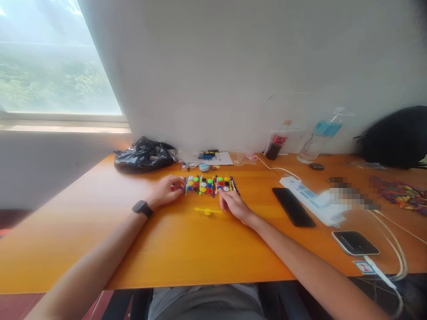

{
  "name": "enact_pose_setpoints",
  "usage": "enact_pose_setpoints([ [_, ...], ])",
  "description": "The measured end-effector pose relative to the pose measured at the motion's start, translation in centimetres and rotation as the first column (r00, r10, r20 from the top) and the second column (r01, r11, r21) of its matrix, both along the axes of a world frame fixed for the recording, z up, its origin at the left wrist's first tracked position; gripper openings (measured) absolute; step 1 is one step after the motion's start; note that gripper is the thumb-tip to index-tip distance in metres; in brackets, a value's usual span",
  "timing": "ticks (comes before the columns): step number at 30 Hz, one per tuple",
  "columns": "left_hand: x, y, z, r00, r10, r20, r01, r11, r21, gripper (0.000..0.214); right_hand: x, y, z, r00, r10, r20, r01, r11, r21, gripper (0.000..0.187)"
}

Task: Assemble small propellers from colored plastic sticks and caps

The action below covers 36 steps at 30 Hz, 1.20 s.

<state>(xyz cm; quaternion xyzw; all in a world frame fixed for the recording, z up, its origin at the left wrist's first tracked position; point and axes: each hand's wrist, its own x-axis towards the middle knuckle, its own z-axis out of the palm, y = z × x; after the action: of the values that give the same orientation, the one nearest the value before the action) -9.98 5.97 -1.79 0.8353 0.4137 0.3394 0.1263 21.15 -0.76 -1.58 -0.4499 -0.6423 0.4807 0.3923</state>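
In the middle of the table lies a row of small panels with coloured round buttons, white, green, yellow, red, blue and black, with thin coloured strips between the panels. Curled fingers of my left hand, a dark watch on its wrist, close on the left end of this button toy. At the right end my right hand grips the lower edge between thumb and fingers. Just below the toy a thin yellow plastic piece with a round middle rests on the wood, touched by neither hand.
Behind are a black plastic bag, small tools on white paper, a cola bottle and a clear water bottle. To the right lie a black phone, a white power strip, a cabled device and a dark backpack.
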Motion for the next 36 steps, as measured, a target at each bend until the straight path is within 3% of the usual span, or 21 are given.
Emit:
enact_pose_setpoints([
  [9, 0.2, 0.2, -0.3, 0.97, 0.137, 0.2, -0.155, 0.985, 0.077, 0.027, -0.1, -0.1, 0.2, 1.0, -0.021, -0.003, 0.021, 1.0, 0.008, 0.07],
  [15, 0.3, 0.5, -0.7, 0.975, 0.17, 0.14, -0.173, 0.985, 0.015, 0.032, -0.2, -0.1, 0.1, 1.0, -0.012, 0.006, 0.012, 1.0, 0.021, 0.071],
  [24, 1.4, 0.8, -1.0, 0.975, 0.158, -0.158, -0.132, 0.978, 0.163, 0.03, -0.1, -0.1, -0.1, 1.0, 0.019, 0.014, -0.02, 0.999, 0.026, 0.071],
  [36, 1.4, 1.1, -1.4, 0.973, 0.172, -0.152, -0.152, 0.979, 0.135, 0.02, 0.0, 0.1, -0.5, 1.0, 0.021, 0.009, -0.021, 0.999, 0.025, 0.071],
])
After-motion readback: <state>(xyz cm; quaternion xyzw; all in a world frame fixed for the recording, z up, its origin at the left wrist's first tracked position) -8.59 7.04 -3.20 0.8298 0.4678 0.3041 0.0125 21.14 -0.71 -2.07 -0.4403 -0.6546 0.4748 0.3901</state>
